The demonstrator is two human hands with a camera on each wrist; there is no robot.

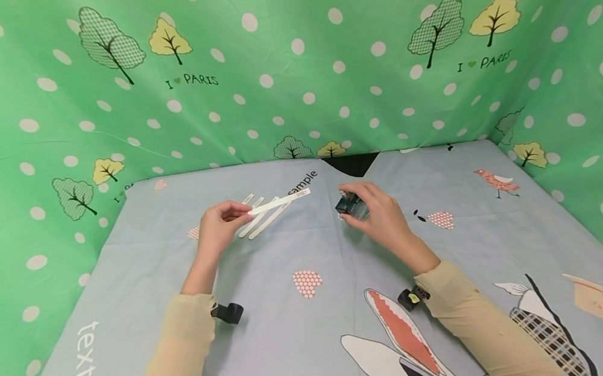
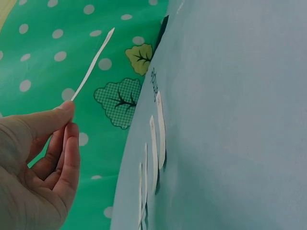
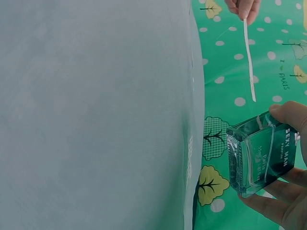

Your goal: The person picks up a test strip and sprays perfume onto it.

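Observation:
My left hand (image 1: 219, 227) pinches one end of a white perfume test strip (image 1: 283, 201) between thumb and fingers. Its free end points right, towards the bottle. In the left wrist view, this strip (image 2: 91, 67) slants upward from the fingertips. Around a small dark green glass perfume bottle (image 1: 357, 208), the thumb and fingers of my right hand (image 1: 389, 222) are curled. Lettering reading "SEXY MAN" shows on the bottle (image 3: 264, 155) in the right wrist view. A gap separates bottle and strip. Several more test strips (image 2: 161, 129) lie fanned on the cloth below the left hand.
A grey-blue printed cloth (image 1: 272, 336) covers the table, with hearts, a bird and a rabbit figure on it. Behind and at both sides hangs a green polka-dot curtain (image 1: 301, 73). Each wrist wears a small black camera (image 1: 229, 313).

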